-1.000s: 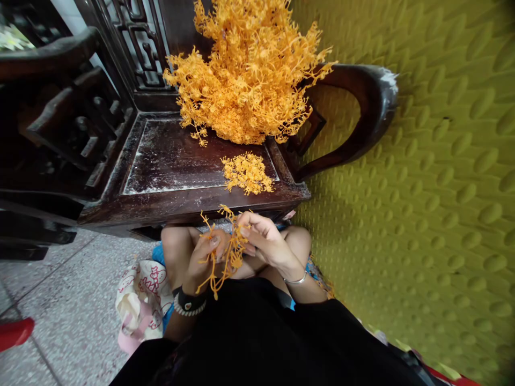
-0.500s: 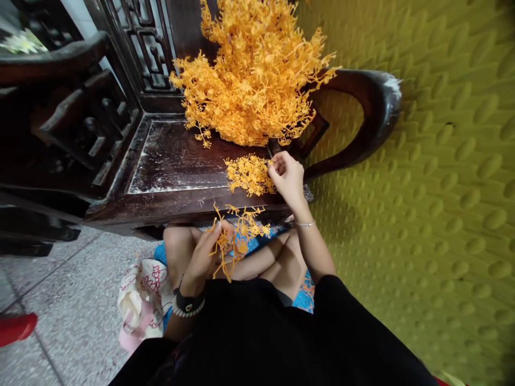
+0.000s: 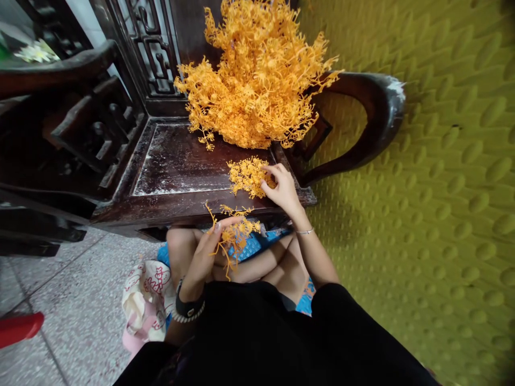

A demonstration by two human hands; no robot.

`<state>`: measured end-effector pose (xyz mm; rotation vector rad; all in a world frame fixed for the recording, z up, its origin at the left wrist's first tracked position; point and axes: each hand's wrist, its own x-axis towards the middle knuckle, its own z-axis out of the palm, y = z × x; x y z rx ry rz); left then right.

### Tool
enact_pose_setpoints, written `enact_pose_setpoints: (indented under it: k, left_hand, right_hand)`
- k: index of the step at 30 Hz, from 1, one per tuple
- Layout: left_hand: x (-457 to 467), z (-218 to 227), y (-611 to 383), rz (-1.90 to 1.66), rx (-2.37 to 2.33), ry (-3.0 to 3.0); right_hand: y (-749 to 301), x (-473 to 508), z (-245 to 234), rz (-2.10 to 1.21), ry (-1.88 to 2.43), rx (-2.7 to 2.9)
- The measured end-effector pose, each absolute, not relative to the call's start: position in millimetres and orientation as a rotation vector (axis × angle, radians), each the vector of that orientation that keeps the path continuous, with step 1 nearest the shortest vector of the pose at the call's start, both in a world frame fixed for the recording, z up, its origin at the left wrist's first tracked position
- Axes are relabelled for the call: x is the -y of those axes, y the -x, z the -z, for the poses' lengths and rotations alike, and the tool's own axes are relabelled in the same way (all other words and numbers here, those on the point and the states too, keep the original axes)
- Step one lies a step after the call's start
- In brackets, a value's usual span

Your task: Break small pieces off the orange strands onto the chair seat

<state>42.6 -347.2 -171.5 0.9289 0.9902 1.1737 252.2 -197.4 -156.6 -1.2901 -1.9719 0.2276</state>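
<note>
My left hand (image 3: pixel 207 247) is closed round a few orange branching sprigs (image 3: pixel 235 236) that look like plastic flower stems, held above my lap. Its index finger stretches out over them, and the other fingers are partly hidden. At the seat's front edge, my right hand (image 3: pixel 280 187) touches the right side of a small heap of orange sprigs (image 3: pixel 246 176). Thumb and fingers there are apart, with nothing clearly between them. Behind the small heap rises a large mass of orange sprigs (image 3: pixel 257 91), filling the back of the dark wooden chair seat (image 3: pixel 177 155).
A curved wooden armrest (image 3: pixel 386 115) stands to the right, beside a yellow-green textured wall (image 3: pixel 442 214). Carved wooden chair parts (image 3: pixel 92 118) are at the left. A white and pink cloth bag (image 3: pixel 147 300) and a red object (image 3: pixel 20 329) lie on the speckled floor (image 3: pixel 80 300).
My right hand has gone from a pinch to spread fingers, shifting slightly down and left at the small heap. My left index finger has straightened over the sprigs. The view has shifted slightly.
</note>
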Motion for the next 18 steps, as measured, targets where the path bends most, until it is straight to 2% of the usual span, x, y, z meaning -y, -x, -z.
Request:
enact_pose_setpoints:
  k: [3, 8, 10, 18]
  left_hand:
    - [345, 169, -45, -1.237, -0.977, -0.961]
    - [343, 176, -47, -1.276, -1.067, -1.013]
    - [342, 181, -46, -1.283, -1.092, -1.051]
    - [343, 186, -39, -1.203, -1.130, -1.067]
  right_hand:
    - [-245, 223, 143, -0.440, 1.072, 1.900]
    - [-221, 269, 128, -0.833, 0.522, 2.271]
    - [-212, 279, 129, -0.868, 0.433, 2.323]
    - [-209, 281, 140, -0.761, 0.531, 2.376]
